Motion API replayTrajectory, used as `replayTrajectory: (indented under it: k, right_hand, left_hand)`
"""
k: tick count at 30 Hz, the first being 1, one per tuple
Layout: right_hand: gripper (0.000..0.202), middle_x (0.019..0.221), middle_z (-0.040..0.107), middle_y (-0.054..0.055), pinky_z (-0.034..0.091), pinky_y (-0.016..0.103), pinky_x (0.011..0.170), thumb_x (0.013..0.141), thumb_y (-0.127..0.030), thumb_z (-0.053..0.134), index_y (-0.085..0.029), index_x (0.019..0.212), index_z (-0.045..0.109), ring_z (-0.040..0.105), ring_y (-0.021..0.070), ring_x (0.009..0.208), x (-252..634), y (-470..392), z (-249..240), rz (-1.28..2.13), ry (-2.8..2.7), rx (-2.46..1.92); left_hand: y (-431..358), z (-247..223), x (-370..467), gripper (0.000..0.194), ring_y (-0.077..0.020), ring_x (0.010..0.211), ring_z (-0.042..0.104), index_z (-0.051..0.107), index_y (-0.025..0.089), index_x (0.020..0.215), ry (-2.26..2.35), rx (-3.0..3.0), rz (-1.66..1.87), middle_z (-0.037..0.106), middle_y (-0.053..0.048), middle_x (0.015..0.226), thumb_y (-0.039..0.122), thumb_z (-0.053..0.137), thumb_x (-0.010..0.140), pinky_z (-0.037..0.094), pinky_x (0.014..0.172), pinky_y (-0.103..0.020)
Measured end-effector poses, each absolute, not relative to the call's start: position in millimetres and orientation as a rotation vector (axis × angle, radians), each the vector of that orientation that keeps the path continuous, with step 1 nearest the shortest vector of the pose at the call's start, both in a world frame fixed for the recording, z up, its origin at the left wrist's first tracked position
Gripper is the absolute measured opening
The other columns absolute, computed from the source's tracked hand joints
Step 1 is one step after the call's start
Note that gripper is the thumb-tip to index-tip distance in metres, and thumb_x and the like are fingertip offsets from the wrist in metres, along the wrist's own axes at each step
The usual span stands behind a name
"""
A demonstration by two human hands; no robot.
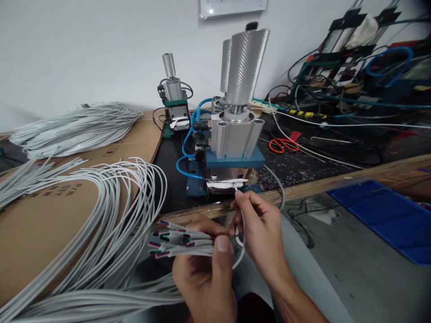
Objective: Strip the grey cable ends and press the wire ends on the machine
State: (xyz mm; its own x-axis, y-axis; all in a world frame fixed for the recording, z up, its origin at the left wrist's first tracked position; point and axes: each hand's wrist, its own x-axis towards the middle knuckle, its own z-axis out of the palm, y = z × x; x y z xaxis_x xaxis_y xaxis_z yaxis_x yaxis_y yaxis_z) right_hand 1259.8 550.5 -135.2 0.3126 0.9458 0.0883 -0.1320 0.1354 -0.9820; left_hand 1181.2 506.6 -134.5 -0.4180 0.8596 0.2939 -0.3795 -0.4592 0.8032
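Observation:
My left hand (208, 269) is closed around a bundle of white cables (193, 240), whose stripped ends fan out to the left and show red, blue, green and dark inner wires. Between the thumb and fingers of my right hand (259, 229) is a single white cable (243, 229). Its tip meets the white-padded jaw (225, 184) at the front of a pneumatic machine (232, 139) with a knurled silver cylinder on top. How far the tip reaches into the jaw is hidden.
Loose white cables (107, 193) and a wrapped cable bundle (77, 128) lie on cardboard (60, 224) at the left. A smaller similar machine (174, 98) stands behind. Orange-handled scissors (283, 145) lie right, near tangled hoses. The bench's wooden edge (303, 181) runs in front.

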Motion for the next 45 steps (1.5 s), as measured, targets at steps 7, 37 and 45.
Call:
replayTrajectory:
  k: [7,37,45]
  right_hand:
    - [0.040,0.041,0.042,-0.010,0.037,0.019,0.036,0.084,-0.047,0.070,-0.020,0.060,0.054,0.046,0.0087,0.031,1257.1,556.4,-137.4,0.948,-0.900,-1.138]
    - [0.041,0.043,0.039,-0.010,0.038,0.020,0.038,0.085,-0.048,0.066,-0.020,0.059,0.054,0.053,0.0115,0.036,1252.1,559.4,-138.7,0.848,-0.936,-1.179]
    - [0.041,0.043,0.040,-0.009,0.041,0.021,0.040,0.086,-0.049,0.066,-0.020,0.060,0.054,0.054,0.0122,0.037,1253.2,558.6,-140.3,0.850,-0.953,-1.174]
  left_hand:
    - [505.2,-141.5,1178.0,0.010,-0.0092,0.053,0.045,0.072,0.023,0.086,0.771,1.018,1.945,0.058,0.000,0.073,0.023,0.066,0.093,0.042,0.053,-0.022]
    - [503.2,-144.0,1179.1,0.009,-0.0080,0.054,0.043,0.070,0.021,0.088,0.706,1.066,1.963,0.056,0.001,0.074,0.024,0.064,0.094,0.034,0.048,-0.019]
    - [506.0,-149.6,1173.7,0.008,-0.0097,0.058,0.047,0.073,0.022,0.093,0.619,1.031,1.900,0.055,0.000,0.076,0.026,0.066,0.093,0.038,0.051,-0.020]
